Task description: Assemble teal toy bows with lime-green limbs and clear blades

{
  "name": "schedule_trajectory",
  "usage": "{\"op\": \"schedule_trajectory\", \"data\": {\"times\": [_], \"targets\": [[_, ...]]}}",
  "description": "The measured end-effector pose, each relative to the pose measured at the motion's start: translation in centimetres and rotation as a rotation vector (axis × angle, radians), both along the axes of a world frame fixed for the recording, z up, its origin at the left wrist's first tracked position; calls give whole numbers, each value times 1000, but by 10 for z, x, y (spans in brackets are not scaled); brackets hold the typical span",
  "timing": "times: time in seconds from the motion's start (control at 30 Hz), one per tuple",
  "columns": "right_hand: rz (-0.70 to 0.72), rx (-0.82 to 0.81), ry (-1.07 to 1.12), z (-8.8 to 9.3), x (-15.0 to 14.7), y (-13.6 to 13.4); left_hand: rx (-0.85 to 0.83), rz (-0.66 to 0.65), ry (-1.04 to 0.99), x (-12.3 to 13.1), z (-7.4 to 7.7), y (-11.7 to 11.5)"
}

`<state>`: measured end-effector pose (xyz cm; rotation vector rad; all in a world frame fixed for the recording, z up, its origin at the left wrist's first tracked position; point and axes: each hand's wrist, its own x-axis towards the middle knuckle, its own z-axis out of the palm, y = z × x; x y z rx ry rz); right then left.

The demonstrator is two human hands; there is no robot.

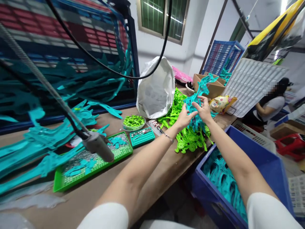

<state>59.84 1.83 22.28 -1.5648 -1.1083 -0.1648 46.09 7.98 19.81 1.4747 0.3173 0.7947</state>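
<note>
Turquoise parts (202,88) meet left hand (185,119) and right hand (204,110), fingers partly spread, grip impossible to tell; lime-green parts (188,142) lie at their six o'clock.

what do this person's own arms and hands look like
The left hand and right hand are ungloved. Short, plain white sleeves leave the forearms bare. A thin, silvery bracelet sits just behind the left hand.
</note>
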Motion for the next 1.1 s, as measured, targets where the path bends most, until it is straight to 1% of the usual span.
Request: {"op": "schedule_trajectory", "data": {"times": [0.07, 0.13, 0.17, 0.23, 0.3, 0.37, 0.47, 0.57, 0.67, 0.73, 0.83, 0.9, 0.93, 1.0, 1.03, 1.1], "targets": [[14, -88, 16, 4, 7, -8, -66, -71, -22, 27, -1, 4], [34, -173, 16, 11, 19, -18, -86, -75, -45, 42, -4, 7], [22, -211, 4, 14, 26, -23, -90, -63, -55, 46, -6, 10], [-41, -293, -38, 18, 41, -31, -113, -40, -73, 50, -9, 17], [-104, -394, -74, 17, 54, -36, -134, -20, -86, 51, -11, 25], [-108, -491, -104, 11, 60, -38, -152, -5, -98, 52, -12, 32], [-86, -575, -160, 0, 57, -35, -177, 12, -118, 53, -12, 40], [-131, -542, -222, -3, 48, -29, -194, 31, -138, 48, -8, 47], [-241, -364, -329, 3, 39, -22, -200, 65, -155, 36, -3, 52], [-246, -227, -462, 9, 32, -18, -204, 83, -162, 27, 0, 52], [-132, -73, -658, 11, 12, -17, -224, 78, -172, 7, -3, 42], [-9, -10, -753, 7, -11, -22, -247, 67, -180, -17, -10, 29], [59, 10, -794, 4, -26, -26, -263, 59, -185, -34, -16, 22], [185, 37, -861, -7, -63, -39, -304, 53, -188, -78, -30, 6], [224, 55, -878, -13, -84, -46, -356, 11, -195, -105, -38, -3], [318, 100, -898, -26, -131, -60, -470, -10, -175, -166, -54, -22]]}}
